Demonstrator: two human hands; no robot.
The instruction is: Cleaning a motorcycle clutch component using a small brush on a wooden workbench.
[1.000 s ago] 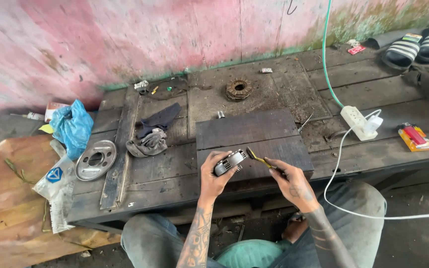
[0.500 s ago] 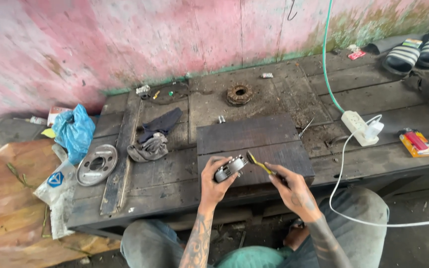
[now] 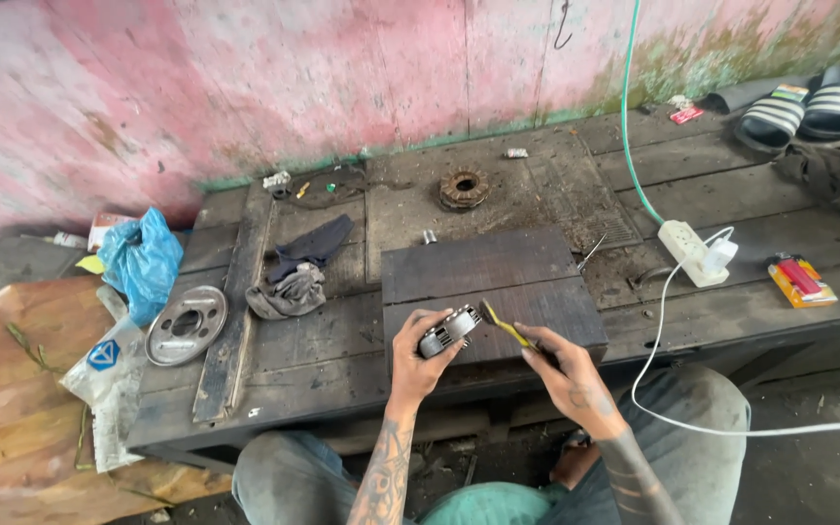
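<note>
The left hand (image 3: 418,352) is closed around a small round metal part (image 3: 448,331), grey and ribbed along its rim, held just above the near edge of the dark wooden block (image 3: 483,282) on the bench (image 3: 323,340). The right hand (image 3: 566,374) pinches the handle of a yellow brush (image 3: 504,325), whose head touches or nearly touches the part's right side. The part looks like stiff cast or stacked metal, so it is probably heavy for its size and unlikely to bend or crush; its ribbed edge should give the fingers good purchase, though grease or grime could make it slick, which cannot be told here. Cupping it around the rim, as the left hand does, seems the soundest hold and leaves the face bare for the brush. The brush looks light and thin, with soft bristles, best held well back on the handle. Farther off lie 1 rusty gear (image 3: 464,188), a grey rag (image 3: 289,290), a round metal plate (image 3: 186,325), a blue bag (image 3: 141,259) and a white power strip (image 3: 689,251).
</note>
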